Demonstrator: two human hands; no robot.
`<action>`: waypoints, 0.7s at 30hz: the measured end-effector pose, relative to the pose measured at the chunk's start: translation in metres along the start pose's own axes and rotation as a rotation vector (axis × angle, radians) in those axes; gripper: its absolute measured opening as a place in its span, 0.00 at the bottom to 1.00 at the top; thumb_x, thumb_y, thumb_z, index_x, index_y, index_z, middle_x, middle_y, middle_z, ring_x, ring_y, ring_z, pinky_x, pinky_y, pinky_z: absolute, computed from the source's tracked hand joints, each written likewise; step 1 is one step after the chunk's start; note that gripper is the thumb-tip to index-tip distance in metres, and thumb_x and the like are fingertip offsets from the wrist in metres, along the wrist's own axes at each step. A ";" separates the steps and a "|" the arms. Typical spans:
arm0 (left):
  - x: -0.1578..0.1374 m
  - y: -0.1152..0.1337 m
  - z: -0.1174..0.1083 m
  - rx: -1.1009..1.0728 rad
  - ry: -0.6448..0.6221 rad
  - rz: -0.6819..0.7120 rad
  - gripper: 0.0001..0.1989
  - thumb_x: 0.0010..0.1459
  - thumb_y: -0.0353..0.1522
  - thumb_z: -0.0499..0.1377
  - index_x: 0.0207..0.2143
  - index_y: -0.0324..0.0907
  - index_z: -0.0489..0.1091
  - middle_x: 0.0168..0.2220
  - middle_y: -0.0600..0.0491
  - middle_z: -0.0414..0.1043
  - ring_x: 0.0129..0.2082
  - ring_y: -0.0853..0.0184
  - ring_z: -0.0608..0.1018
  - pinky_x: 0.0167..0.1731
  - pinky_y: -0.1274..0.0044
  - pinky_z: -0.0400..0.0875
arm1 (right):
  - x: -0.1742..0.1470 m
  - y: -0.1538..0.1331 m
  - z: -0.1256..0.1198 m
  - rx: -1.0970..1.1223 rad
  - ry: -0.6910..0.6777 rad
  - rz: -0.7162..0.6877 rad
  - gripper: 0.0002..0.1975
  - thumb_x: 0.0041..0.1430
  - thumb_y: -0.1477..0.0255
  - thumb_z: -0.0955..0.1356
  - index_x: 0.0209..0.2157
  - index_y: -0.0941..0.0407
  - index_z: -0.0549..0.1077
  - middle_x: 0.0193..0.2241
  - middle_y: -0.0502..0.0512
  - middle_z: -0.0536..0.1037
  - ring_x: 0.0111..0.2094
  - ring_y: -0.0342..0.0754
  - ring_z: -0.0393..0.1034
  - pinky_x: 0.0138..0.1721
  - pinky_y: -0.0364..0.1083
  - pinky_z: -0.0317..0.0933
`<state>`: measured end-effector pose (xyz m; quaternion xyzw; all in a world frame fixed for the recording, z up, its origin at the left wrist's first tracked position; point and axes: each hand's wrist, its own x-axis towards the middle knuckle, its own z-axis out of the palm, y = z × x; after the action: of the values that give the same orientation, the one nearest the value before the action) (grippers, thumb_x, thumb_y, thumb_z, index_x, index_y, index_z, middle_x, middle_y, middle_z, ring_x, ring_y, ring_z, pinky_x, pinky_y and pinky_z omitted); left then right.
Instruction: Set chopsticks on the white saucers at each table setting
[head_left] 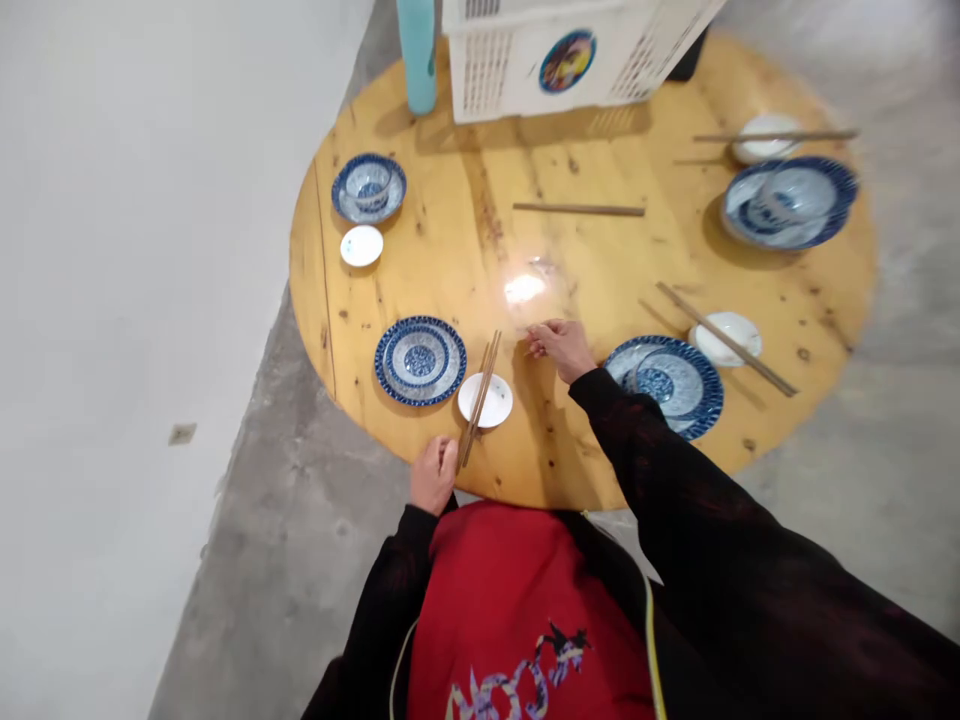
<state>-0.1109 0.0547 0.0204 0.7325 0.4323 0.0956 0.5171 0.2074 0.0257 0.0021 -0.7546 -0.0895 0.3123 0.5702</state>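
Note:
My right hand (561,346) is held over the table with its fingers loosely bent and slightly apart, nothing visible in them. Closed at the near table edge is my left hand (435,474), beside the lower ends of a pair of chopsticks (487,378); whatever its fingers hold, if anything, is hidden. The chopsticks lie across a small white dish (496,402). Left of that dish, a blue-and-white plate (388,384) carries a bowl (420,358). Another blue-and-white plate (709,410) with a clear-looking bowl sits partly behind my right forearm.
On the round wooden table (465,270) a white plastic crate (502,75) and a turquoise bottle (420,60) stand at the far side. More chopsticks (579,209) lie mid-table. Further place settings include a left plate (340,198), a small dish (361,246) and a right plate (840,190).

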 end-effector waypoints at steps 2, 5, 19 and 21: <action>-0.005 -0.006 -0.008 -0.003 0.042 -0.026 0.14 0.65 0.43 0.51 0.39 0.44 0.70 0.32 0.51 0.76 0.32 0.64 0.79 0.36 0.75 0.70 | 0.022 -0.015 -0.004 -0.045 0.044 -0.074 0.08 0.49 0.73 0.71 0.21 0.57 0.70 0.17 0.51 0.73 0.17 0.40 0.64 0.18 0.39 0.60; -0.012 -0.014 -0.019 0.002 0.119 -0.073 0.15 0.66 0.44 0.50 0.38 0.45 0.70 0.31 0.52 0.76 0.30 0.64 0.79 0.37 0.74 0.71 | 0.057 -0.036 -0.009 -0.124 0.119 -0.165 0.04 0.49 0.75 0.70 0.22 0.57 0.71 0.17 0.50 0.71 0.19 0.42 0.66 0.21 0.40 0.62; 0.016 0.005 -0.006 0.012 0.045 0.096 0.13 0.67 0.36 0.48 0.38 0.42 0.71 0.31 0.51 0.77 0.28 0.68 0.79 0.32 0.78 0.71 | 0.065 -0.027 -0.012 -0.225 0.079 -0.136 0.05 0.48 0.71 0.69 0.24 0.59 0.75 0.18 0.50 0.73 0.21 0.44 0.69 0.23 0.42 0.64; 0.024 0.005 -0.012 0.028 0.007 0.126 0.13 0.67 0.35 0.48 0.38 0.42 0.71 0.31 0.51 0.77 0.29 0.68 0.79 0.32 0.78 0.71 | 0.051 -0.022 -0.027 -0.225 0.119 -0.117 0.04 0.48 0.71 0.70 0.26 0.58 0.76 0.21 0.52 0.76 0.22 0.45 0.70 0.25 0.43 0.66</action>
<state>-0.1012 0.0799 0.0225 0.7650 0.3883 0.1245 0.4985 0.2685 0.0362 0.0073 -0.8245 -0.1339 0.2210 0.5034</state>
